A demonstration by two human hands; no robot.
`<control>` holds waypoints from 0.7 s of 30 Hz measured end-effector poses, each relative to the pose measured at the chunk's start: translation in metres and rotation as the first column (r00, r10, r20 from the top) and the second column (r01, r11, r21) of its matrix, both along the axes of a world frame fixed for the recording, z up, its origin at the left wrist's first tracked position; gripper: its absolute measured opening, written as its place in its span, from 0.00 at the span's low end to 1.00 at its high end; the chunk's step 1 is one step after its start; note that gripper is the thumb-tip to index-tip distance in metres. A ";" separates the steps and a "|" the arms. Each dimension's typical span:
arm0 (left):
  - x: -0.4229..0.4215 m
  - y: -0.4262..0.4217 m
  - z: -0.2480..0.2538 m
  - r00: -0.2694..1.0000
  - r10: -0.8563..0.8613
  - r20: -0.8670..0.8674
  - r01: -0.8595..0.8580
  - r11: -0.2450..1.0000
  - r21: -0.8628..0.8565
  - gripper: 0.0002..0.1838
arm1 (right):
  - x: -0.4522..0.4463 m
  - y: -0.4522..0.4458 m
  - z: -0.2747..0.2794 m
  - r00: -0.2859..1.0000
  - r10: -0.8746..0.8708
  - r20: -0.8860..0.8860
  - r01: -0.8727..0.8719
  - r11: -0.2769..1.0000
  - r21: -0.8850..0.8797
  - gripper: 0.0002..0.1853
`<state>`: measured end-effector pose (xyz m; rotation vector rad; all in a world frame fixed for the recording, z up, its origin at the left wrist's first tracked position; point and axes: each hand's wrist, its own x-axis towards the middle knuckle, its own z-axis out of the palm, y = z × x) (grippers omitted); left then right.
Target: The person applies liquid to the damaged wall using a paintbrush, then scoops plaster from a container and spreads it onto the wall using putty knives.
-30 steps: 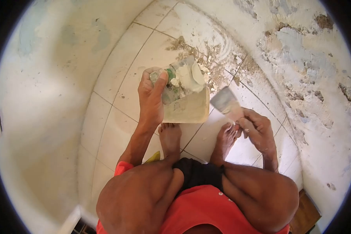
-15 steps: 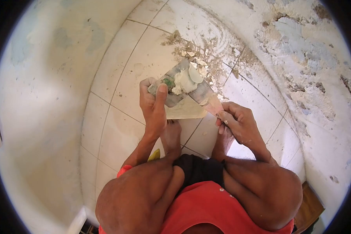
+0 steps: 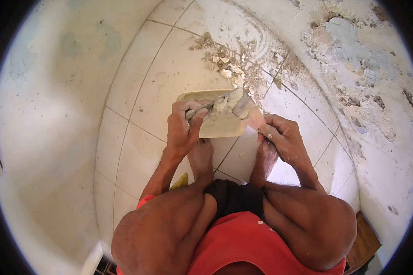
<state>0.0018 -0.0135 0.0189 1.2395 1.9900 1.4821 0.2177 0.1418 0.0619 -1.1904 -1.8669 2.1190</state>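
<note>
My left hand is closed on a grey putty-smeared scraper, now tilted nearly edge-on, with pale putty on it. My right hand grips a putty knife, whose blade meets the putty and the other tool's far end. Beneath both tools lies a cream rectangular tray on the floor, in front of my feet. Part of the tray is hidden by the tools and my left hand.
Plaster chips and dust are scattered over the tiled floor beyond the tray. At the right the wall is patchy and chipped. A yellow object lies beside my left foot. A wooden piece is at lower right.
The left scraper has tipped from face-up to nearly edge-on, uncovering more of the tray. My right hand first brought its putty knife leftward to the putty and keeps it there.
</note>
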 end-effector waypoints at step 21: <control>0.002 -0.006 -0.019 0.619 0.129 0.775 -0.174 0.984 -0.025 0.13 | 0.018 0.121 0.016 0.980 -0.199 0.027 0.176 0.913 0.368 0.19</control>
